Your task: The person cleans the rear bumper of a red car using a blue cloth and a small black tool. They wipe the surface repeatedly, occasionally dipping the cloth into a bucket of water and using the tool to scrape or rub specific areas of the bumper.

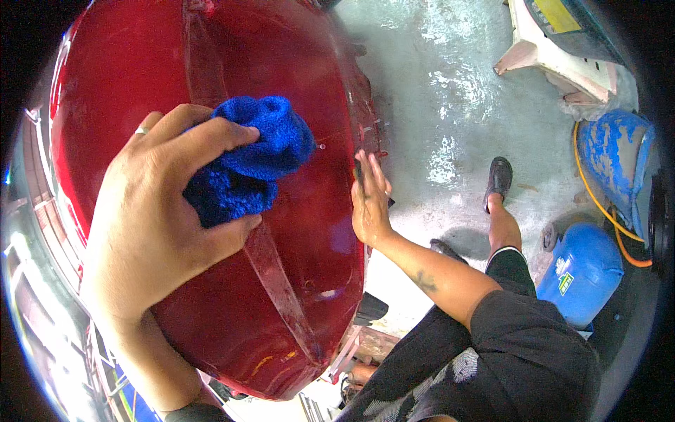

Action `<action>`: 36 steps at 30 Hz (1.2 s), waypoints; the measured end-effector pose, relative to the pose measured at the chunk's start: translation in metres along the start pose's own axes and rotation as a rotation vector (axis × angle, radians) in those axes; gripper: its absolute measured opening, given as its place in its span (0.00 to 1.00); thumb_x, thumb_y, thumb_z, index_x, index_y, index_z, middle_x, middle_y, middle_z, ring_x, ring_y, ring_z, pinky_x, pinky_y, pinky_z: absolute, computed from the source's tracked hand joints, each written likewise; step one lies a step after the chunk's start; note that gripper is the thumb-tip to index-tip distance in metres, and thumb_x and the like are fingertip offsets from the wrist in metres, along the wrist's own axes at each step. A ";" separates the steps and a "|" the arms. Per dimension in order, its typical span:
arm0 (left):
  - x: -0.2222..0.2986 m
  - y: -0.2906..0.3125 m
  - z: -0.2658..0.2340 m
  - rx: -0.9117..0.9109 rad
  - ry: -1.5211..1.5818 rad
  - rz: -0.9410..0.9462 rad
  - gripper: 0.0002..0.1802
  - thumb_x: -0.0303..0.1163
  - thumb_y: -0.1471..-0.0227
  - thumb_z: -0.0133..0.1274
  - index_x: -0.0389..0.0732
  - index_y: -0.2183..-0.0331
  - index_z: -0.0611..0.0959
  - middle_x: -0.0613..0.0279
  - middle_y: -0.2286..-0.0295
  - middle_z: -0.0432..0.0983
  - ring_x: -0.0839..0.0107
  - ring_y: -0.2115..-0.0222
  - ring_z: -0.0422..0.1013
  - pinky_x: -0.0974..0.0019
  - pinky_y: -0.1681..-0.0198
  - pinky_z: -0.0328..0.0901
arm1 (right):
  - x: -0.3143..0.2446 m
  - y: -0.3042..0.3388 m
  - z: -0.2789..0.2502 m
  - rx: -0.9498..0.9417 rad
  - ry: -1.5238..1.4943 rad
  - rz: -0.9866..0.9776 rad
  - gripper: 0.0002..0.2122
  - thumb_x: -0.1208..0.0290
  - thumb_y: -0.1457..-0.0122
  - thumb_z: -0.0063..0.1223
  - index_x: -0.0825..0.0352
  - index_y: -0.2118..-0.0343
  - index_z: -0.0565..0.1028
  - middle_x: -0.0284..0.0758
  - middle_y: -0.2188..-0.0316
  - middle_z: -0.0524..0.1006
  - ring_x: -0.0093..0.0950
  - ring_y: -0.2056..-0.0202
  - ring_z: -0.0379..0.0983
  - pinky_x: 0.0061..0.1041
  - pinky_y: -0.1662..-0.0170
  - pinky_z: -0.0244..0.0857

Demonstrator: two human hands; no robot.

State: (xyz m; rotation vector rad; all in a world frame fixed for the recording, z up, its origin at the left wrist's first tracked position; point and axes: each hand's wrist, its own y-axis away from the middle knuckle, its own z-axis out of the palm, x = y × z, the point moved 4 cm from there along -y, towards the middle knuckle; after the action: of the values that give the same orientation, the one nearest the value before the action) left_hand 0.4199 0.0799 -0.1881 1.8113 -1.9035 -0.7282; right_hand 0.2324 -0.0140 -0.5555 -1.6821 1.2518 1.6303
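Bunched in my left hand (158,204) is a blue cloth (264,144). It hides part of the surface behind it, and I cannot tell whether it touches. That surface is a large, glossy red curved panel (302,77) that looks like a vehicle body part. A duller strip (278,292) runs lengthwise along its middle. My right hand (369,200) lies against the panel's right edge, fingers stretched out and pointing away from me. No object is clearly visible in it.
Reflections shine on the grey-green floor (415,84). At the right are a blue rounded tank (583,274), a blue piece with chipped paint (612,151) and an orange hose (594,193). A white panel (552,60) stands farther off. My shoe (499,179) rests on the floor.
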 end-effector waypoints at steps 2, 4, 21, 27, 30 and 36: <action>-0.003 -0.003 0.004 0.042 -0.020 0.068 0.40 0.33 0.70 0.75 0.38 0.49 0.87 0.46 0.54 0.81 0.46 0.50 0.77 0.51 0.40 0.69 | -0.015 -0.060 -0.013 0.115 -0.117 0.024 0.30 0.58 0.20 0.35 0.67 0.21 0.53 0.45 0.20 0.55 0.45 0.20 0.47 0.57 0.25 0.42; -0.012 0.020 0.008 0.128 -0.050 0.093 0.37 0.34 0.68 0.76 0.37 0.51 0.87 0.48 0.57 0.81 0.50 0.51 0.78 0.54 0.41 0.69 | -0.034 -0.139 -0.001 0.244 -0.237 -0.083 0.29 0.54 0.19 0.35 0.68 0.25 0.62 0.46 0.24 0.63 0.47 0.23 0.54 0.58 0.25 0.43; 0.101 0.210 0.132 0.338 -0.311 0.085 0.34 0.37 0.62 0.77 0.36 0.51 0.86 0.51 0.61 0.79 0.52 0.57 0.76 0.55 0.47 0.71 | 0.070 0.285 0.074 0.198 -0.157 -0.060 0.29 0.56 0.20 0.40 0.68 0.23 0.60 0.48 0.24 0.62 0.48 0.23 0.55 0.52 0.25 0.46; 0.094 0.194 0.125 0.216 0.062 0.011 0.38 0.44 0.56 0.77 0.31 0.48 0.84 0.56 0.58 0.81 0.66 0.52 0.77 0.62 0.43 0.68 | 0.032 0.138 0.050 0.430 -0.168 -0.210 0.27 0.56 0.19 0.39 0.72 0.28 0.67 0.51 0.28 0.68 0.50 0.26 0.59 0.50 0.26 0.51; 0.107 0.184 0.137 0.313 0.400 -0.005 0.35 0.37 0.61 0.78 0.30 0.52 0.85 0.50 0.61 0.81 0.62 0.55 0.80 0.62 0.47 0.71 | 0.052 0.038 0.025 0.424 -0.106 -0.232 0.29 0.52 0.21 0.43 0.70 0.28 0.67 0.50 0.29 0.69 0.49 0.27 0.62 0.56 0.28 0.53; 0.089 0.191 0.116 0.268 0.110 0.054 0.37 0.38 0.70 0.76 0.33 0.54 0.87 0.48 0.63 0.80 0.50 0.59 0.77 0.55 0.49 0.70 | 0.052 0.245 0.070 0.277 -0.215 -0.111 0.29 0.61 0.20 0.43 0.67 0.22 0.58 0.51 0.24 0.62 0.51 0.24 0.56 0.52 0.26 0.49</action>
State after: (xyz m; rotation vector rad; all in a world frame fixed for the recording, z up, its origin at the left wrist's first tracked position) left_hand 0.1928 0.0053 -0.1639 1.9018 -2.0466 -0.3607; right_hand -0.0178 -0.0838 -0.5566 -1.3461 1.1929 1.4539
